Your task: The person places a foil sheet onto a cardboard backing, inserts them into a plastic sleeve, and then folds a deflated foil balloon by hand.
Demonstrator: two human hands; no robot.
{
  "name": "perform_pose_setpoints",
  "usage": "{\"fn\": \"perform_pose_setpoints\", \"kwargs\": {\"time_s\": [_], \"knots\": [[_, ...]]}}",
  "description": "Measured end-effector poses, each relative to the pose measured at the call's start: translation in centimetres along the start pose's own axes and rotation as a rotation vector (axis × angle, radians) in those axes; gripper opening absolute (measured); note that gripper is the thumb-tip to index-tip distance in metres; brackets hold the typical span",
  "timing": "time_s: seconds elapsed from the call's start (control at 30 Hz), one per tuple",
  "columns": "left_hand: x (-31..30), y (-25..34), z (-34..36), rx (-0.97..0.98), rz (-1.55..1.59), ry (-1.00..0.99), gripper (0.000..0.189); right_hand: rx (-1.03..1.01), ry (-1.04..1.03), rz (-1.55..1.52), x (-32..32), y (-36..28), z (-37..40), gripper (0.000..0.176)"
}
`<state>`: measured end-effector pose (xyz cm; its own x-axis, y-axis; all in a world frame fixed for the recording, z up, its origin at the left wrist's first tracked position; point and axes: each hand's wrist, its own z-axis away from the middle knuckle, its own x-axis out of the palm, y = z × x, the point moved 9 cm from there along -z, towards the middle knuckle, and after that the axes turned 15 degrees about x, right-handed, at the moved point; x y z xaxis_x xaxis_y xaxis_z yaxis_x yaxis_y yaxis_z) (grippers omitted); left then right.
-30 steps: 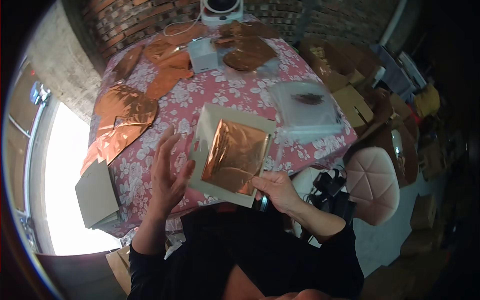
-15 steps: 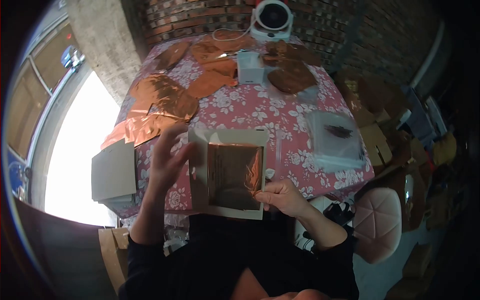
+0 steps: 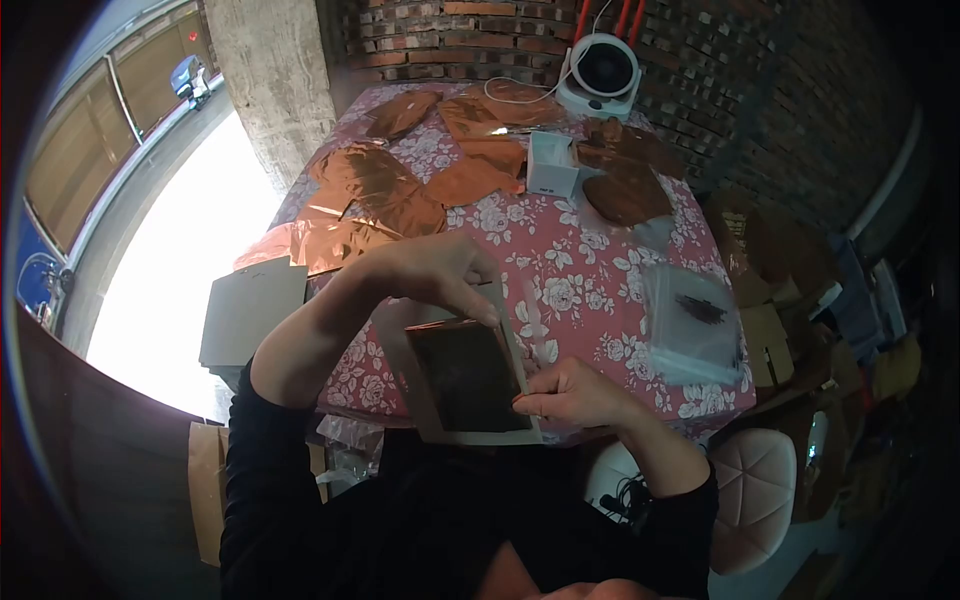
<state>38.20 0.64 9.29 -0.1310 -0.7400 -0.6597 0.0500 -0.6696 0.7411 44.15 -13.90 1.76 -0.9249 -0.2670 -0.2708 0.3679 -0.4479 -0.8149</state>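
Near the table's front edge, a grey cardboard sheet (image 3: 405,385) is held tilted, with a dark, shiny copper-coloured foil piece (image 3: 465,375) lying against it. My right hand (image 3: 580,392) pinches the sheet's right edge between thumb and fingers, at the foil's side. Across the top goes my left hand (image 3: 440,275), its thumb and bent fingers closed at the sheet's upper right corner. Part of the upper edge is hidden behind that hand.
Crumpled copper foil pieces (image 3: 370,195) spread over the flowered tablecloth (image 3: 560,290). A white box (image 3: 552,165), a fan (image 3: 603,75), and clear plastic bags (image 3: 695,330) sit on the table. Grey cardboard sheets (image 3: 250,315) are stacked at left; a padded stool (image 3: 755,495) stands at right.
My left hand has moved right, from beside the sheet's left edge to its upper right corner, and closed there. The sheet has tilted. My right hand keeps its grip; the view has shifted.
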Motion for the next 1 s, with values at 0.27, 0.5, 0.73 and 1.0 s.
{"fn": "perform_pose_setpoints", "kwargs": {"time_s": [0.27,0.5,0.73,1.0], "knots": [[0.8,1.2,-0.5,0.205,0.226,0.102,0.022,-0.003,-0.073,-0.009,-0.2,0.3,-0.8,0.019],[-0.2,-0.5,0.0,0.106,0.249,0.283,0.018,-0.014,-0.029,-0.084,-2.5,0.5,-1.0,0.018],[-0.4,1.0,-1.2,0.122,-0.008,0.435,0.027,-0.673,1.225,0.532,-6.4,-7.9,5.6,0.024],[1.3,5.0,-2.6,0.196,-0.155,0.422,0.037,-0.673,1.395,0.692,-4.8,-10.4,6.4,0.024]]}}
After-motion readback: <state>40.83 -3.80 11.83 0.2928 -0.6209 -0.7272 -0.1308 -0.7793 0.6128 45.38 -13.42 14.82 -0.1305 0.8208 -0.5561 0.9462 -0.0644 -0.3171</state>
